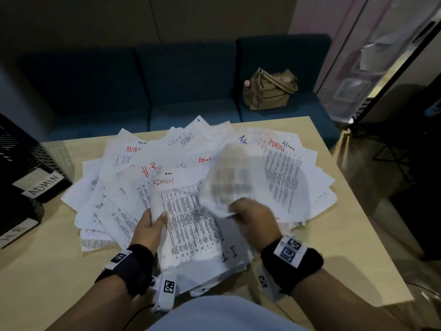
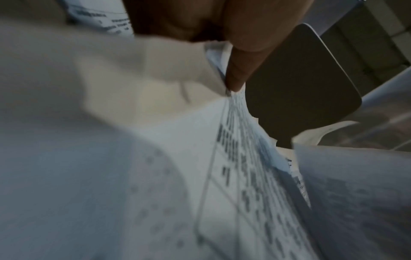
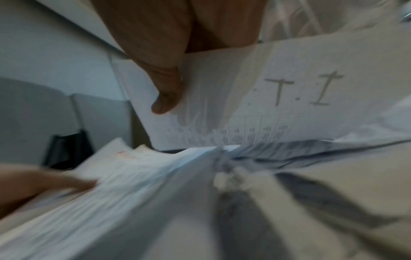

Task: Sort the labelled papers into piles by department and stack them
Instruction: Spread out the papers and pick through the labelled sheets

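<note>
1. Papers (image 1: 191, 168) lie fanned out in the middle of the frame, with ADMIN, H.R and I.T written on them; they are not in piles yet, so I think the sorting has only just started
2. Left hand (image 1: 152, 223) pinches the ADMIN sheet (image 1: 183, 206) at its lower left edge, thumb on top
3. Right hand (image 1: 253, 216) pinches a blurry sheet (image 1: 229, 182), lifted up, marked I.T in the right wrist view
4. Next, I think each held sheet must go to its own pile, maybe the black trays (image 1: 31, 168) at the left edge, labelled ADMIN and HR
5. Wooden table (image 1: 353, 235) holds it all; a blue sofa (image 1: 167, 80) with a brown bag (image 1: 269, 90) sits in the upper half
</note>
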`<state>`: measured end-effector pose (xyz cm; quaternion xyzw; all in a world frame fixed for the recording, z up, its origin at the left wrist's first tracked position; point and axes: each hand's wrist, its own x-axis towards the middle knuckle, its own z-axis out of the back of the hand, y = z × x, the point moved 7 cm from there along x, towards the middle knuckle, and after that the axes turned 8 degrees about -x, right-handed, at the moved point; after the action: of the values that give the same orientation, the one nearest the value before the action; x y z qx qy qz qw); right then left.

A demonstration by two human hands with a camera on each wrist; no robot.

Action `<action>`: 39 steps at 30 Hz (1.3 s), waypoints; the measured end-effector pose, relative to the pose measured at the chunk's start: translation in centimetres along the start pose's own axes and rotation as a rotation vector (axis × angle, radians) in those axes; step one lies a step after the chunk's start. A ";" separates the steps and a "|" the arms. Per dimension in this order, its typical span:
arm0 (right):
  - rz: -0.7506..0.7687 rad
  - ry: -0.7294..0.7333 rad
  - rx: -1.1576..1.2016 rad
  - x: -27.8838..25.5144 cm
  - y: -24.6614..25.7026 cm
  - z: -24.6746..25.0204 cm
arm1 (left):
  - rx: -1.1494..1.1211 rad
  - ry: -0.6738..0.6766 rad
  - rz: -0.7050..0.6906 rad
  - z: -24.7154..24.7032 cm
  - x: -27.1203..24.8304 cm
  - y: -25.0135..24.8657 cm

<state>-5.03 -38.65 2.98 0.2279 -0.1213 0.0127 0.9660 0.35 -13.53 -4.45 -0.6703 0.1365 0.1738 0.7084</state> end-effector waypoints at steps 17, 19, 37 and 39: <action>-0.418 0.459 -0.324 2.0 -9.0 -3.8 | 0.073 -0.005 0.167 2.0 0.6 1.7; -0.390 0.587 -0.399 1.6 -10.4 -4.6 | 0.020 0.017 0.162 1.9 0.3 1.3; 0.196 0.394 -0.073 -1.4 5.1 -4.4 | -0.047 0.084 0.188 0.3 -1.0 -0.1; 0.245 0.523 -0.121 -2.4 6.5 -6.4 | -0.047 0.119 0.155 0.1 -1.2 -0.1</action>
<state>-6.38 -29.93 -0.28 0.1424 0.1048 0.1803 0.9676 -0.74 -13.49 -3.86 -0.6834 0.2255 0.1913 0.6675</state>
